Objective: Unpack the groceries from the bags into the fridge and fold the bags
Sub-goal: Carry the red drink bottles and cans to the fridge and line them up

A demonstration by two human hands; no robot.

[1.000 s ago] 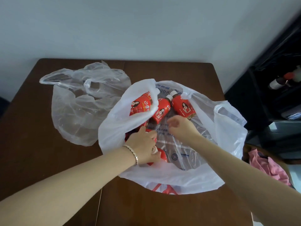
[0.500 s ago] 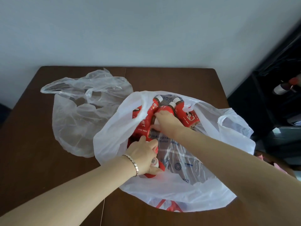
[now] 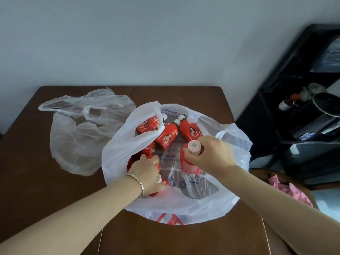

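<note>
A white plastic bag (image 3: 184, 205) lies open on the brown table (image 3: 46, 190) with several red-labelled bottles (image 3: 167, 138) lying inside it. My right hand (image 3: 211, 155) grips one red bottle (image 3: 189, 163) by its neck, held upright above the bag, its white cap facing me. My left hand (image 3: 147, 172) is inside the bag's left side, closed around another red bottle (image 3: 161, 183) that is mostly hidden under it. A second, clear empty bag (image 3: 77, 137) lies crumpled to the left.
A dark shelf unit (image 3: 303, 126) stands at the right with a bottle, a pan and other items. Pink cloth (image 3: 288, 188) lies low at the right, beside the table edge. A pale wall is behind the table.
My right hand closed on a bottle deep in the bag, then lifted it upright and back toward me. My left hand stayed on its bottle at the bag's left side.
</note>
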